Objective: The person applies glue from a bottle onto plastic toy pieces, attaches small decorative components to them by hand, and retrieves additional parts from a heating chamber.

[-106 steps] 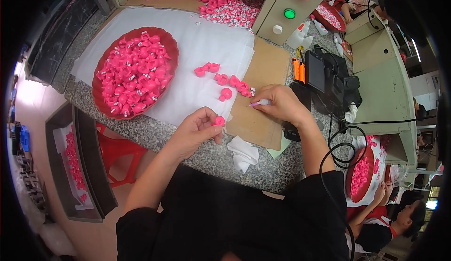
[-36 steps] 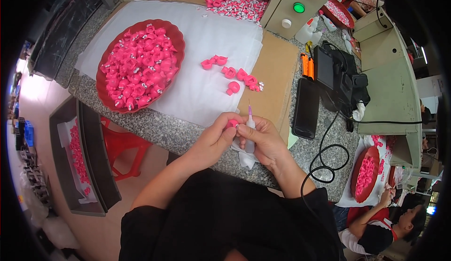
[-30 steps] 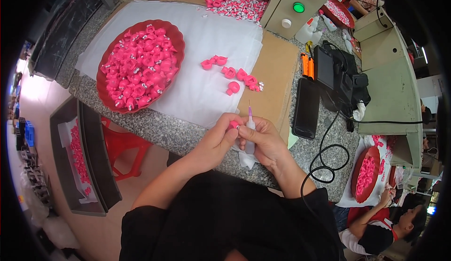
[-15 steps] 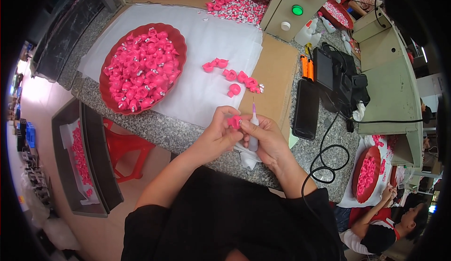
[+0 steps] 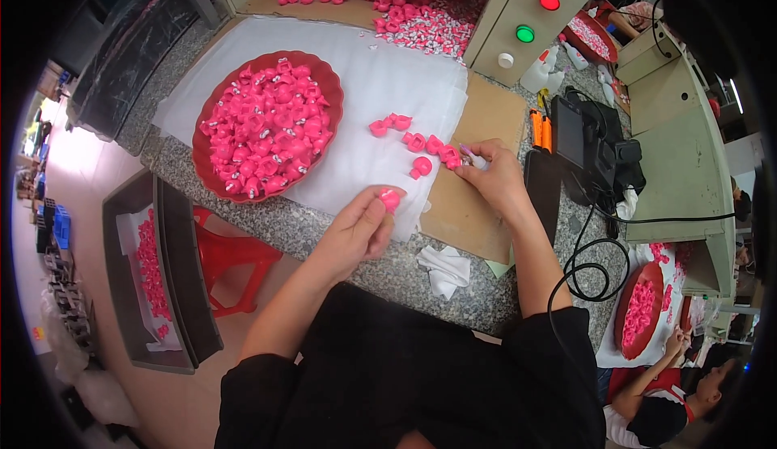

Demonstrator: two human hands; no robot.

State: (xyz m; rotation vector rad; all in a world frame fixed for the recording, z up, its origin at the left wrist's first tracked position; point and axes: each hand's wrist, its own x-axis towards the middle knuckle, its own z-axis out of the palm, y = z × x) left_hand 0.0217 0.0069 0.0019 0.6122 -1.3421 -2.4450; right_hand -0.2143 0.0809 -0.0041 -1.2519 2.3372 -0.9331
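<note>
My left hand pinches a small rounded pink plastic piece between thumb and fingertips, over the near edge of the white sheet. My right hand reaches farther out over the cardboard, closed round a small white bottle with a purple needle tip. Its fingertips are beside the end of a short row of pink pieces; whether they touch one I cannot tell. One loose pink piece lies just below that row. A red scalloped bowl heaped with similar pink pieces stands to the left.
A crumpled white cloth lies on the speckled stone tabletop. To the right are orange-handled tools, a black device and a looped black cable. Behind stands a metal housing with lit buttons. A co-worker sits at right.
My hands have moved apart. The right has gone forward and right with the bottle to the row's end; the left keeps the pink piece, now turned differently. The white cloth is uncovered.
</note>
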